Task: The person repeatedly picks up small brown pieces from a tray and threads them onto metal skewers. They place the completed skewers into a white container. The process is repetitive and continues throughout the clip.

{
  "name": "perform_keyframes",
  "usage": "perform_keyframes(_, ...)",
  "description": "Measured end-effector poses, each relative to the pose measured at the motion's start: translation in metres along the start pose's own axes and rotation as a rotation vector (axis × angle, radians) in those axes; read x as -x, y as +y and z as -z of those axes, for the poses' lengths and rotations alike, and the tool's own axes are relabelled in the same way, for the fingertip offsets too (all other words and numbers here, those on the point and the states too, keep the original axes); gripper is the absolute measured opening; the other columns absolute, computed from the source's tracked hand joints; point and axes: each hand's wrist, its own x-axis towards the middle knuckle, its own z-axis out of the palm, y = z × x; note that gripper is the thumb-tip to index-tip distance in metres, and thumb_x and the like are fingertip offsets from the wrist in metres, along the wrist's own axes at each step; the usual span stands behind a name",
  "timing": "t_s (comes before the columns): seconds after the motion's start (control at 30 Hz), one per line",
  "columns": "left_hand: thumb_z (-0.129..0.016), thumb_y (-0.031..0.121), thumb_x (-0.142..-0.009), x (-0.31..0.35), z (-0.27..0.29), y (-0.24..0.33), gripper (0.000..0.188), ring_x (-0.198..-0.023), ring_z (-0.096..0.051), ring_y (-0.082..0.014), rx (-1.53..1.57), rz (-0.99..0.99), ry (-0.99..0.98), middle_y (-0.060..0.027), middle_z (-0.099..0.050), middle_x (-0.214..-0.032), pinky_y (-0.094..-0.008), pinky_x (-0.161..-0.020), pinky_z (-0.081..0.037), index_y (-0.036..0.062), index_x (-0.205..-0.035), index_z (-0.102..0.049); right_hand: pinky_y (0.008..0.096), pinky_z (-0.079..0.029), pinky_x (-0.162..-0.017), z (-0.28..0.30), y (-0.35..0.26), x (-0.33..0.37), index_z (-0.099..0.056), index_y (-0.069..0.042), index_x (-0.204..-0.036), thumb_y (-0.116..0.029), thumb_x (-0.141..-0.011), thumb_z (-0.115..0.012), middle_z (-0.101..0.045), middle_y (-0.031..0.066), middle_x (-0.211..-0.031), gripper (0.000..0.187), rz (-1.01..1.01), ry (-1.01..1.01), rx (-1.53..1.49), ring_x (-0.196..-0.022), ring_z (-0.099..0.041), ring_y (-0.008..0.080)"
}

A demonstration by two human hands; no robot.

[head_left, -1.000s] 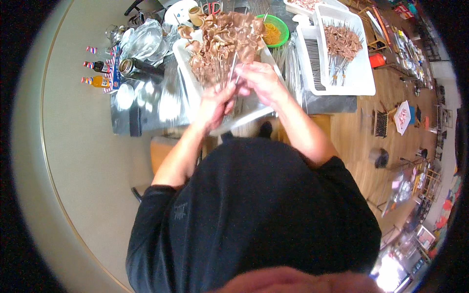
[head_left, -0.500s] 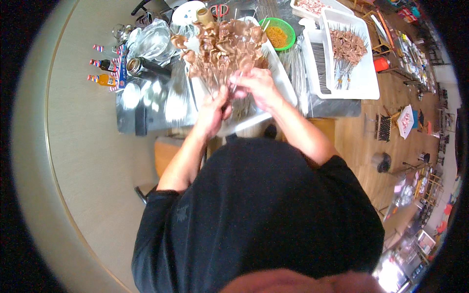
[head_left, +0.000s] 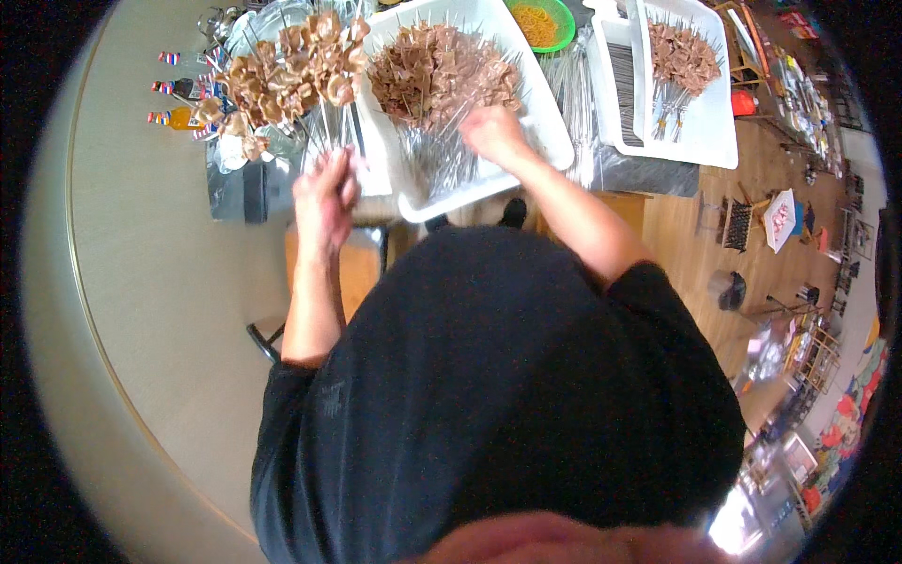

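Observation:
A fanned bunch of meat skewers [head_left: 291,75], thin brown folded slices on metal sticks, is up at the left of the table. My left hand [head_left: 324,193] is closed around the lower ends of its sticks. In the middle stands a white tray [head_left: 406,199] full of more meat skewers [head_left: 437,75], their bare sticks pointing toward me. Over the right part of those sticks is my right hand [head_left: 495,136], its fingers curled down; whether they grip a skewer is hidden.
A green basket [head_left: 569,28] with orange-yellow strands stands behind the tray. Loose metal sticks [head_left: 571,122] lie right of it, beside white bins [head_left: 691,155] holding sticks and skewers. Bottles [head_left: 178,117] line the left, and a stool [head_left: 362,273] stands below the table.
My left hand has carried the bunch of skewers left, off the tray. My right hand has come away from the bunch and down to the skewers in the tray.

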Motion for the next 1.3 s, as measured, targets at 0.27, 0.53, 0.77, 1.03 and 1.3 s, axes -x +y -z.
perform_keyframes(0.27, -0.055, 0.022, -0.105, 0.023, 0.015, -0.014, 0.025, -0.045, -0.034, -0.0071, 0.036, 0.06, 0.024, -0.0101, -0.073, -0.089, -0.0246, -0.047, -0.03, 0.0, -0.113, -0.064, 0.0442, -0.056, -0.078, -0.041, -0.026, -0.039, -0.076, -0.004, -0.073, -0.03, -0.086, -0.064, -0.071, 0.0186, -0.074, 0.031, -0.175, 0.012, 0.388, -0.079, -0.073, 0.0339)
perform_keyframes(0.53, -0.059, 0.018, -0.103, 0.012, 0.014, -0.015, 0.028, -0.048, -0.038, -0.0072, 0.036, 0.035, -0.025, -0.0139, -0.074, -0.105, -0.0233, -0.048, -0.031, -0.0034, -0.121, -0.061, 0.048, -0.054, -0.068, -0.026, -0.031, -0.019, -0.073, -0.004, -0.078, -0.031, -0.085, -0.068, -0.067, 0.022, -0.073, 0.028, 0.136, 0.246, 0.066, -0.071, -0.068, 0.0401)
perform_keyframes(0.77, -0.061, 0.014, -0.101, -0.001, -0.033, 0.001, 0.03, -0.075, -0.068, -0.0181, 0.059, 0.047, -0.057, -0.0186, -0.072, -0.114, -0.0277, -0.067, -0.055, -0.0046, -0.124, -0.059, 0.0238, -0.049, -0.053, 0.051, -0.135, 0.011, -0.071, -0.001, -0.101, -0.018, -0.099, -0.066, -0.071, 0.0043, -0.074, 0.018, 0.186, 0.19, -0.335, -0.06, -0.063, 0.009)
perform_keyframes(1.03, -0.059, 0.009, -0.101, -0.006, -0.088, 0.001, 0.024, -0.079, -0.07, -0.0179, 0.077, 0.103, -0.231, -0.0146, -0.072, -0.11, -0.0285, -0.07, -0.058, -0.0066, -0.12, -0.062, 0.0293, -0.06, -0.06, 0.059, -0.145, 0.044, -0.066, 0.007, -0.101, -0.007, -0.094, -0.068, -0.071, 0.0147, -0.08, 0.015, 0.182, 0.017, -0.698, -0.068, -0.073, 0.02)
perform_keyframes(1.3, -0.059, 0.012, -0.102, 0.003, -0.121, 0.002, 0.017, -0.053, -0.041, -0.0067, 0.026, 0.123, -0.318, -0.0103, -0.072, -0.097, -0.0212, -0.048, -0.034, -0.0019, -0.112, -0.061, 0.0293, -0.058, -0.051, 0.072, -0.128, 0.056, -0.063, 0.004, -0.095, -0.004, -0.088, -0.073, -0.063, 0.0075, -0.071, 0.015, 0.028, -0.01, -1.041, -0.061, -0.064, 0.0153)
